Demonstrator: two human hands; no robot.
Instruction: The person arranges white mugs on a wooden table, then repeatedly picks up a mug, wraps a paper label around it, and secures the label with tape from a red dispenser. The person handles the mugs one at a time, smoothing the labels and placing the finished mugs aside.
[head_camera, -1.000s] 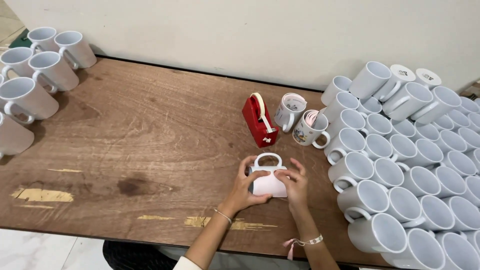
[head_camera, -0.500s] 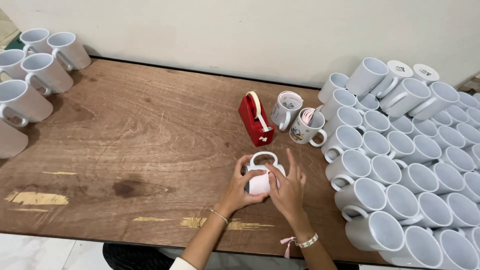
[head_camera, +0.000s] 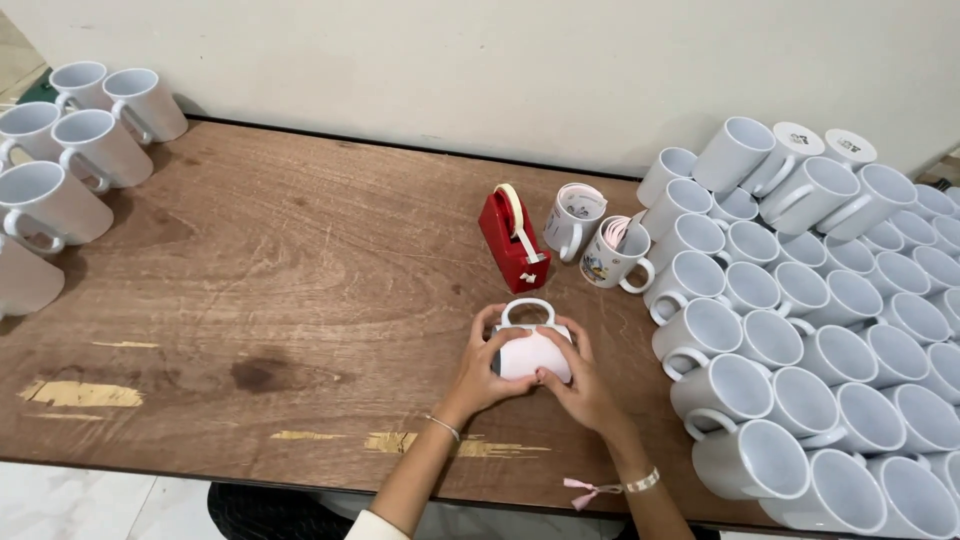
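1. Because it lies on its side with the handle pointing to the far edge, the white ceramic mug (head_camera: 532, 345) near the front edge of the brown wooden worktop (head_camera: 250, 290) presents its wall upward.
2. The left hand (head_camera: 487, 368) and right hand (head_camera: 578, 385) both clasp the mug, pressing a pale sheet flat against it.
3. The red tape dispenser (head_camera: 512, 238) stands just beyond, handy.
4. Plain white mugs (head_camera: 800, 330) crowd the right edge.

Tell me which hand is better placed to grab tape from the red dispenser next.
Probably the right hand: the red tape dispenser stands just beyond the mug, and the left hand grips the mug's side.
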